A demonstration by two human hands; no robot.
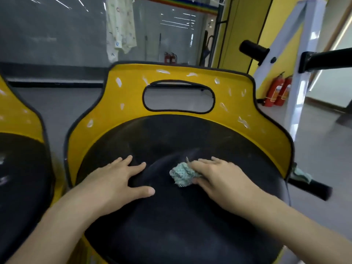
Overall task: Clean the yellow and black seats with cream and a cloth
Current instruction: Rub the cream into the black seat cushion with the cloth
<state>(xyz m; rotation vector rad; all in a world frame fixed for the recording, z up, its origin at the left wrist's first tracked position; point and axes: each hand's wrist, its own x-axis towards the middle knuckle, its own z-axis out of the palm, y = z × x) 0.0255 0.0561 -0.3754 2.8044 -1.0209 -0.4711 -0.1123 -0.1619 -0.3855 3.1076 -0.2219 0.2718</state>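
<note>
A yellow and black seat [253, 145] fills the middle of the view, with a black cushion and a yellow back that has an oval hole. White dabs of cream [118, 81] dot the yellow back. My right hand [219, 178] presses a crumpled teal cloth [182, 175] onto the black cushion near its centre. My left hand [116, 180] lies flat on the cushion to the left of the cloth, fingers spread, holding nothing.
A second yellow and black seat [21, 149] stands at the left edge. A black handle [312, 187] with a teal rag sticks out at the right. Red fire extinguishers [279, 90] and a white frame [297, 82] stand behind on the right.
</note>
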